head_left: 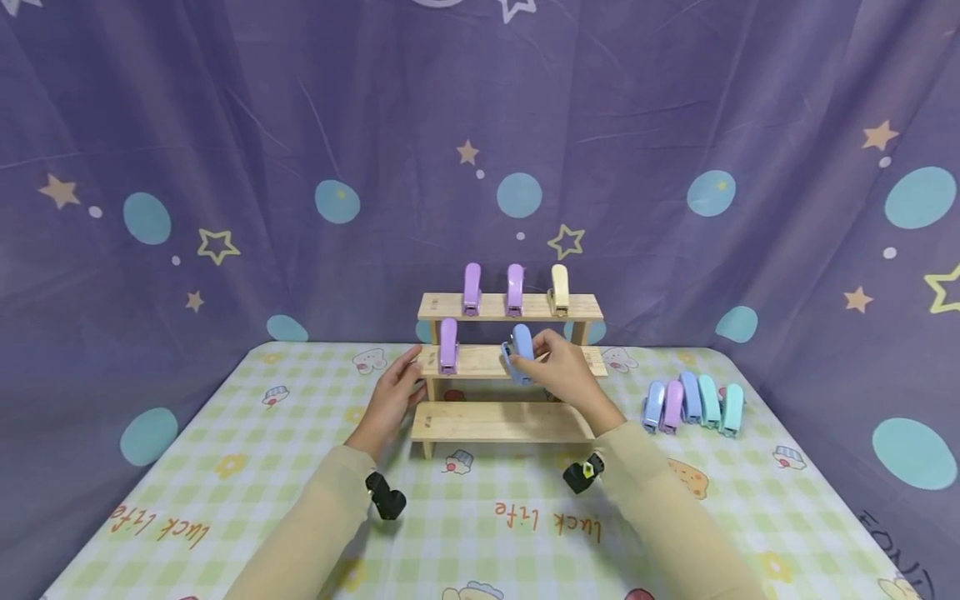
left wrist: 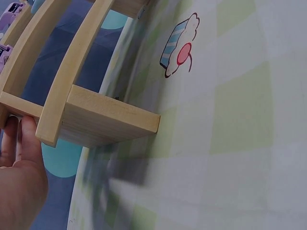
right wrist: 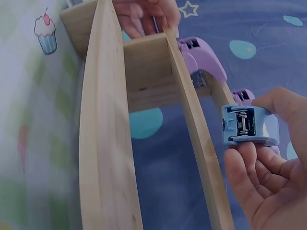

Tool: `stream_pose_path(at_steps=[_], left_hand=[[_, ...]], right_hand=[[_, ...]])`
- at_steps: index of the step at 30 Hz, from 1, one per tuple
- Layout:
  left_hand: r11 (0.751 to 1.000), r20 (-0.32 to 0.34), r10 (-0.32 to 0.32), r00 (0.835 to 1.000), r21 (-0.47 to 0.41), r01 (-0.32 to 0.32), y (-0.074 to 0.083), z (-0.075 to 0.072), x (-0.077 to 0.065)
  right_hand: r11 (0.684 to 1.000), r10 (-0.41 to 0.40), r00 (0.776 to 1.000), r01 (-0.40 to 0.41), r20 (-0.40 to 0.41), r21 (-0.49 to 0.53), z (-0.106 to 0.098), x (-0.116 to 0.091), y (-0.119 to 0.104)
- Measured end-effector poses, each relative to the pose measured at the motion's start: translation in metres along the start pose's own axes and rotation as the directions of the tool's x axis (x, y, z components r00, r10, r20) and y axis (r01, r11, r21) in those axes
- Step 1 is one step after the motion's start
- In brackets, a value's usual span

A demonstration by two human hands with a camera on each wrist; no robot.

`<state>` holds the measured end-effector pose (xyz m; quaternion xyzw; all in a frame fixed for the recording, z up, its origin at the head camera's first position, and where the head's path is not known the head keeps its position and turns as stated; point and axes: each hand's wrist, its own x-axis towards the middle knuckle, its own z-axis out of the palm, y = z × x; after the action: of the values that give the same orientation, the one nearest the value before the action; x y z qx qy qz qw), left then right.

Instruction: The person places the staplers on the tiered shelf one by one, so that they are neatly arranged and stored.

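Note:
A three-step wooden display rack [head_left: 517,422] stands on the table. My left hand [head_left: 392,393] holds the left end of its middle shelf, with fingertips against the wood beside the upright [left wrist: 21,105]. My right hand [head_left: 564,371] pinches a light blue mini stapler [head_left: 522,348] between thumb and fingers, over the right half of the middle shelf. In the right wrist view the held stapler [right wrist: 244,125] shows its metal spring end. A purple stapler [head_left: 448,346] stands upright on the middle shelf's left. On the top shelf stand two purple staplers [head_left: 472,289] and a cream yellow stapler [head_left: 559,289].
Right of the rack, several staplers stand in a close group on the table: blue [head_left: 654,406], purple [head_left: 672,407] and mint green [head_left: 732,410]. A green-checked cloth [head_left: 285,442] covers the table. A purple patterned curtain [head_left: 420,108] hangs behind.

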<state>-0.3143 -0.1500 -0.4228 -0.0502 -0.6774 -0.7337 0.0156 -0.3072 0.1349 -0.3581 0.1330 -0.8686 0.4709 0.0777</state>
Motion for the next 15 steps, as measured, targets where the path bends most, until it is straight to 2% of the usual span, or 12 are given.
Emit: stream_pose_path(at_steps=[5,15], left_hand=[[1.0,-0.008,0.002,1.0,-0.001,-0.002,-0.001,0.0,0.001],[1.0,-0.003,0.002,1.0,-0.004,-0.002,-0.001,0.0,0.0]], right_hand=[[1.0,0.001,1.0,-0.001,0.001,0.012,0.012,0.006,-0.007],[0.999,-0.006,1.0,0.006,0.0,-0.034,0.026,0.016,-0.014]])
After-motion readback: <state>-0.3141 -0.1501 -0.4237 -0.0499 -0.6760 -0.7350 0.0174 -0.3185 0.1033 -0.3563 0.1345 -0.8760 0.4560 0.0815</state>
